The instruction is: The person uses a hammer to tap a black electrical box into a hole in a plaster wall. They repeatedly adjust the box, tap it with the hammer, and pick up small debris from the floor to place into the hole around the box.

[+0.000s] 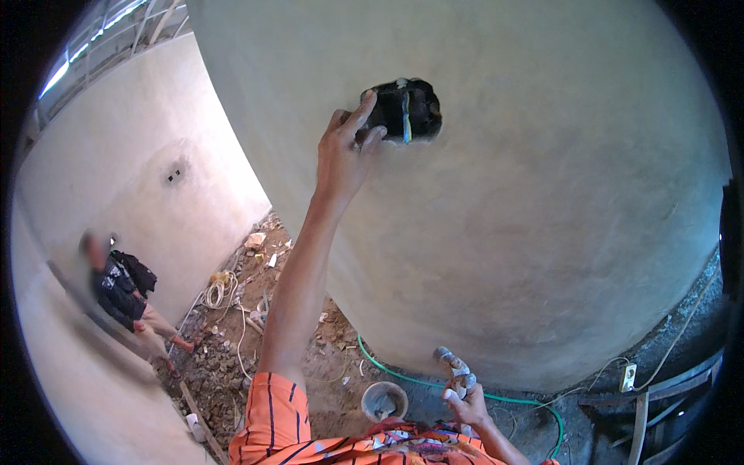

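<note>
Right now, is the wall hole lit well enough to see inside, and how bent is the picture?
Head view: the wall hole is mostly dark shadow, only a blue wire showing clearly; left hand is sharp and evenly lit; fisheye bows the plaster wall strongly; black corners; the person at left is blurred.

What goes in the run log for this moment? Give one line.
left hand: open, fingers at wall box hole | right hand: lowered, fingers taped white, holds nothing visible | bucket on ground
</note>
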### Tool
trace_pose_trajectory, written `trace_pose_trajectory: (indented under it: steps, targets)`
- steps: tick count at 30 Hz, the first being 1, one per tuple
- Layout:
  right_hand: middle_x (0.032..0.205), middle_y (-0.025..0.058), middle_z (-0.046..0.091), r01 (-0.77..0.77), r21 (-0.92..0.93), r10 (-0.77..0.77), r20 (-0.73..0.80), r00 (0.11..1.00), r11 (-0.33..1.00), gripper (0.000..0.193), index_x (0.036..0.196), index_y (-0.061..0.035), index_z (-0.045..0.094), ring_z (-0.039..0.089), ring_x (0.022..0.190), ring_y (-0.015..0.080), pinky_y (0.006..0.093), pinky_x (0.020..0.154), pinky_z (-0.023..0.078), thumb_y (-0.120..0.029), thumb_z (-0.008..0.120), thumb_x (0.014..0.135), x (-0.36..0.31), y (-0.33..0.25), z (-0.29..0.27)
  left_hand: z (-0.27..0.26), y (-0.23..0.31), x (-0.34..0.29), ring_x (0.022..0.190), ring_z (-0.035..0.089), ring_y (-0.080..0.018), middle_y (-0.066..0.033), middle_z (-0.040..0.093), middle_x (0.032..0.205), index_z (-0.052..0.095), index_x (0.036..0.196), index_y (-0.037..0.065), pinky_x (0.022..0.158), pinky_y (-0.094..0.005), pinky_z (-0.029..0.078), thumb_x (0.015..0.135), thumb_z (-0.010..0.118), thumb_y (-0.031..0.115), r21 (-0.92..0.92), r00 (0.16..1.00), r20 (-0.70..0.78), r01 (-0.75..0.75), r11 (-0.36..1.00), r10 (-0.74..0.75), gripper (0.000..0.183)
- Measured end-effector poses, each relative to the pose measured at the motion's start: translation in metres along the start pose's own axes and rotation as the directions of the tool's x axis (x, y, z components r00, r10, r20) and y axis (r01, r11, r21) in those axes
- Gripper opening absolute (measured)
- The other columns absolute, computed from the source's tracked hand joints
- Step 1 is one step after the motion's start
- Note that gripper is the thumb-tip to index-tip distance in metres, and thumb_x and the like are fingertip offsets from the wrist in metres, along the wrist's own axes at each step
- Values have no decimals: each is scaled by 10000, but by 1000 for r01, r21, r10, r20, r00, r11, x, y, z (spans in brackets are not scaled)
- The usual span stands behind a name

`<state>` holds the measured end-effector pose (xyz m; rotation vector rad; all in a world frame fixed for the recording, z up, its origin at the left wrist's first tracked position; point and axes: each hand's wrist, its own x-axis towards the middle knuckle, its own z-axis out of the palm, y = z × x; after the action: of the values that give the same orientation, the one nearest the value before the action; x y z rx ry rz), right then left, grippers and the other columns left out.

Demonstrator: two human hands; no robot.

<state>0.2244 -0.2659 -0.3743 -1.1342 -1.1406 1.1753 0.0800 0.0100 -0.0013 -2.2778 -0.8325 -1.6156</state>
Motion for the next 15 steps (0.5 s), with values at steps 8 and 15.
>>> trace_pose_trajectory:
  steps: [8, 15]
  targets:
    - [648, -37, 526, 25, 41, -25, 14, 1000, 999, 216, 747, -60, 578, 466, 612, 74, 263, 564, 407, -245, 671, 810, 3, 1, -3, 9, 4, 1, 697, 568, -227, -113, 522, 876, 467, 1322, 223, 695, -359, 489, 790, 673, 128, -8, 994, 92, 60, 998, -59, 578]
    - [744, 1, 572, -68, -47, 70, 54, 996, 997, 190, 817, -50, 561, 512, 696, 106, 297, 637, 448, -175, 691, 757, 11, 1, -2, -10, -20, -19, 701, 578, -316, -177, 547, 846, 500, 1281, 172, 661, -409, 478, 791, 604, 100, 23, 964, 13, -267, 963, 267, 506]
